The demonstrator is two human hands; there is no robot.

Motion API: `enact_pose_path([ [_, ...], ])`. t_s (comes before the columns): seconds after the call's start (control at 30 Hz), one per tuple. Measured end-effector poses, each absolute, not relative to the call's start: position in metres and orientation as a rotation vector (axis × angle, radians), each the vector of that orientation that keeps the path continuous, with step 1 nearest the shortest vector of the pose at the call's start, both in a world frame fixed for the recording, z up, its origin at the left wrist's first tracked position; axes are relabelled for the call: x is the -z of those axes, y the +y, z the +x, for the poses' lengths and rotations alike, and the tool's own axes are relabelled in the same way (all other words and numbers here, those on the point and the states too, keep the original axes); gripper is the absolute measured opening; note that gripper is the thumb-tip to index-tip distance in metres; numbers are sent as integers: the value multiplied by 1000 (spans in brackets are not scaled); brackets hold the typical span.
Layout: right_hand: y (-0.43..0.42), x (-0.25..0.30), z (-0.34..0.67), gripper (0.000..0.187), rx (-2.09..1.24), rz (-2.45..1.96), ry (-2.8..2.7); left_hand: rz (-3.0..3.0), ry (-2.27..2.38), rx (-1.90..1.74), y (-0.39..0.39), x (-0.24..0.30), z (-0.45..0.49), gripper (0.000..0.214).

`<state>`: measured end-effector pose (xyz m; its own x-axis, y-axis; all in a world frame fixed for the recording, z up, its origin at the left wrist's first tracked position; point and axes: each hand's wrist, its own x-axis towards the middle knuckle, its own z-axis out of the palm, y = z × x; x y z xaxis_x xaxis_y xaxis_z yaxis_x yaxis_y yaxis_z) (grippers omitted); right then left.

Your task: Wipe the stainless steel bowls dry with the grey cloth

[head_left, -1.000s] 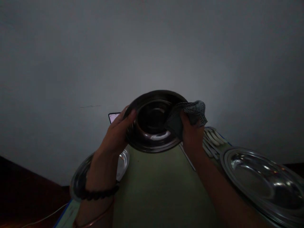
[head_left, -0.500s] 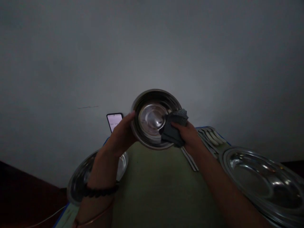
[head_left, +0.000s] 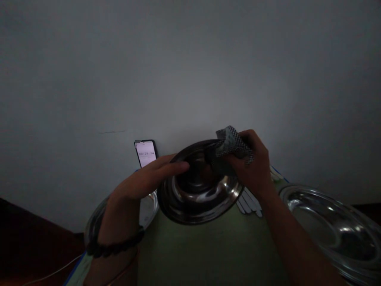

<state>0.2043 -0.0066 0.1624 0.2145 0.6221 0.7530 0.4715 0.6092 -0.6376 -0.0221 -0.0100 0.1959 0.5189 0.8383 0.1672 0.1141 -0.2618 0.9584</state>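
Observation:
A shiny metal bowl (head_left: 205, 198) is held tilted above the green table, its near rim low. My left hand (head_left: 154, 172) grips its left side, thumb over the inside and the other fingers hidden behind. At the upper right rim, my right hand (head_left: 253, 163) is closed round a dark checked cloth (head_left: 230, 145), which is pressed against the bowl's edge. Part of the cloth lies in shadow inside the bowl.
A phone (head_left: 146, 153) showing a timer leans by the wall. Another metal bowl (head_left: 150, 210) sits behind my left wrist. On the right stand stacked metal basins (head_left: 321, 226). Pale-handled cutlery (head_left: 250, 202) lies on the green table (head_left: 184, 254). A white cable (head_left: 56, 272) hangs at lower left.
The bowl has tipped and come lower and nearer. My right hand has moved the cloth from the bowl's inside to its upper right rim. My left thumb now reaches further over the bowl.

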Motion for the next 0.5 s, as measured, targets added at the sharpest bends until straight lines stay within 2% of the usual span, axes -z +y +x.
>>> enact_pose_path([
  [0.23,11,-137,177,34,-532,-977,-833,1497,873,-1221,0,-190,-21,25],
  [0.33,12,-126,149,42,-1053,-846,-507,1486,905,-1417,8,-181,2,32],
  [0.43,13,-117,128,36,-1436,-722,-399,1622,1016,-1533,7,-170,34,35],
  [0.5,14,-113,125,27,-1511,-675,-412,1723,967,-1479,5,-166,46,46],
])
